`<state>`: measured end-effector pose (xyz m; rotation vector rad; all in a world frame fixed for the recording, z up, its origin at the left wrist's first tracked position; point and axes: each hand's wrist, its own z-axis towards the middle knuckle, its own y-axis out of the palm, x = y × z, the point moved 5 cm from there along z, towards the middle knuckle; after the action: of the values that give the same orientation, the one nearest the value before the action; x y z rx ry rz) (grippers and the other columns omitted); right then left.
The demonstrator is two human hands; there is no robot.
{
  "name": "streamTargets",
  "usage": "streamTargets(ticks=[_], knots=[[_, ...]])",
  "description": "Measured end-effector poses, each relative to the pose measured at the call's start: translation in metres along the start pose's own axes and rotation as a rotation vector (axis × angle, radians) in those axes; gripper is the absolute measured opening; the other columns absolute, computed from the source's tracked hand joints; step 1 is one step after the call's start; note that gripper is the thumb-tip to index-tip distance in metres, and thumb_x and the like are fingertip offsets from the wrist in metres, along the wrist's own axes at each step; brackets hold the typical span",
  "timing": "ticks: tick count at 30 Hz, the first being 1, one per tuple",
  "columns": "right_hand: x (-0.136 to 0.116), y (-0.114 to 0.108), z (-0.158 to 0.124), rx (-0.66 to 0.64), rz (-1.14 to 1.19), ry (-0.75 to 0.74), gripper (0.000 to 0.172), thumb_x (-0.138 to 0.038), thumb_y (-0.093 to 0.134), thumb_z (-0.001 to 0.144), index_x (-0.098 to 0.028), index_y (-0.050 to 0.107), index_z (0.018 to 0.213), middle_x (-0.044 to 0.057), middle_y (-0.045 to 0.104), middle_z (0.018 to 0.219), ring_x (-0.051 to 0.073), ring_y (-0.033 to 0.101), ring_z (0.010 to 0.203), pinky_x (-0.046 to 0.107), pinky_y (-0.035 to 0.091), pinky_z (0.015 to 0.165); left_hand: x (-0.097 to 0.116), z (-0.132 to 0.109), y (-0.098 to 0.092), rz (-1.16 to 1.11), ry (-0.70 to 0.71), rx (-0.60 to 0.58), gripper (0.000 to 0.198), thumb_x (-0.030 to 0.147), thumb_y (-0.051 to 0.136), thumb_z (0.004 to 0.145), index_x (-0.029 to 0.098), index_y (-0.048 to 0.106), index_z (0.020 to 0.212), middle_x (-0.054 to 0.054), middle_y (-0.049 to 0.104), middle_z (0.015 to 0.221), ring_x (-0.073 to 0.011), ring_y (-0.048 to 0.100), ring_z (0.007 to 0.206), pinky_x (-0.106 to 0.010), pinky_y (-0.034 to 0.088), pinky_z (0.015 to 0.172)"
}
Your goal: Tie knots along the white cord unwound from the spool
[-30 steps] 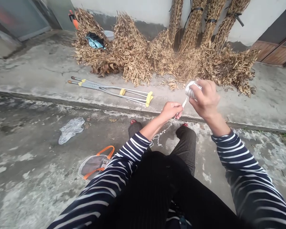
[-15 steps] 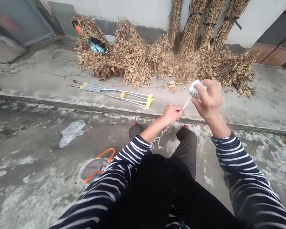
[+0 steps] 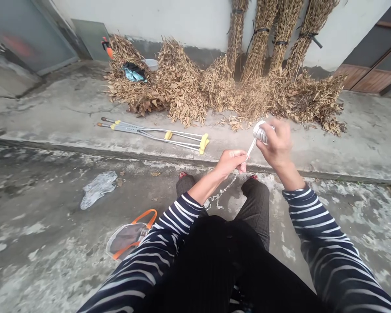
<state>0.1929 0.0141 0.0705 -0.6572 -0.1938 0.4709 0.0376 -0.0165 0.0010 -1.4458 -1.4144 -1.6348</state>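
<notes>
My right hand (image 3: 276, 143) grips a roll of white cord (image 3: 259, 131) in front of me, with the fingers wrapped round its side. A flat white strand (image 3: 251, 148) runs tight from the roll down to my left hand (image 3: 230, 162). There the thumb and fingers pinch it closed. Below the left hand, a loose, twisted length of the cord (image 3: 224, 189) trails down between my legs, where more of it lies tangled on the ground. The cord's exact material is too small to tell.
Crutches (image 3: 156, 134) with yellow pads lie on the concrete ledge (image 3: 52, 126). Dry plant stalks (image 3: 185, 87) are heaped along the wall, with tied bundles (image 3: 259, 39) upright behind. A crumpled clear plastic bag (image 3: 98, 189) and an orange-handled bag (image 3: 127, 237) lie on the left.
My right hand has moved slightly down and left with the roll. My left hand has lowered a little and turned, and the trailing cord now shows beneath it.
</notes>
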Motion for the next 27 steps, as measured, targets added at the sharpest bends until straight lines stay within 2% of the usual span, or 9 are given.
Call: streamTargets(ticks=[3,7,10,15,20,27], knots=[[-0.005,0.007,-0.007,0.012,0.049,0.025,0.032,-0.030,0.064,0.089,-0.022,0.065,0.121,0.014,0.063,0.121,0.033,0.056,0.116,0.053,0.053,0.098,-0.004,-0.005,-0.003,0.013,0.046,0.069,0.011,0.018,0.062,0.089,0.012,0.065,0.080,0.003,0.058,0.046,-0.0100,0.055,0.043,-0.019,0.045,0.045],[-0.007,0.020,-0.018,-0.041,0.135,0.068,0.033,-0.032,0.061,0.092,-0.022,0.064,0.123,0.016,0.061,0.125,0.034,0.054,0.120,0.052,0.051,0.099,-0.007,-0.015,-0.010,0.111,0.069,0.164,0.011,0.016,0.062,0.088,0.012,0.067,0.080,0.002,0.063,0.051,-0.0071,0.051,0.042,-0.018,0.043,0.047],[-0.009,0.029,-0.032,-0.087,0.176,0.068,0.034,-0.030,0.059,0.092,-0.022,0.064,0.124,0.016,0.061,0.127,0.034,0.054,0.120,0.052,0.051,0.100,-0.004,-0.023,-0.013,0.136,0.046,0.137,0.011,0.016,0.064,0.086,0.012,0.068,0.076,0.001,0.065,0.056,-0.0058,0.050,0.043,-0.018,0.040,0.046],[-0.020,0.039,-0.057,-0.190,0.260,0.094,0.033,-0.027,0.057,0.091,-0.022,0.065,0.123,0.015,0.064,0.126,0.032,0.056,0.120,0.049,0.052,0.099,0.008,-0.028,-0.014,0.070,-0.010,0.062,0.018,0.017,0.064,0.085,0.013,0.064,0.067,-0.002,0.064,0.057,-0.0094,0.061,0.053,-0.018,0.040,0.047],[-0.034,0.045,-0.072,-0.281,0.394,0.105,0.033,-0.027,0.061,0.089,-0.020,0.065,0.121,0.014,0.067,0.122,0.030,0.057,0.118,0.046,0.051,0.099,0.017,-0.017,-0.013,0.089,-0.060,0.010,0.028,0.008,0.057,0.086,0.012,0.060,0.058,-0.002,0.058,0.051,-0.0078,0.057,0.048,-0.018,0.032,0.045],[-0.040,0.051,-0.091,-0.347,0.413,0.205,0.049,-0.027,0.069,0.079,-0.018,0.056,0.126,0.013,0.068,0.118,0.031,0.061,0.108,0.040,0.052,0.082,0.010,0.016,-0.039,0.136,-0.164,0.043,0.027,0.008,0.059,0.086,0.012,0.059,0.059,-0.005,0.061,0.053,-0.0089,0.056,0.049,-0.021,0.033,0.046]])
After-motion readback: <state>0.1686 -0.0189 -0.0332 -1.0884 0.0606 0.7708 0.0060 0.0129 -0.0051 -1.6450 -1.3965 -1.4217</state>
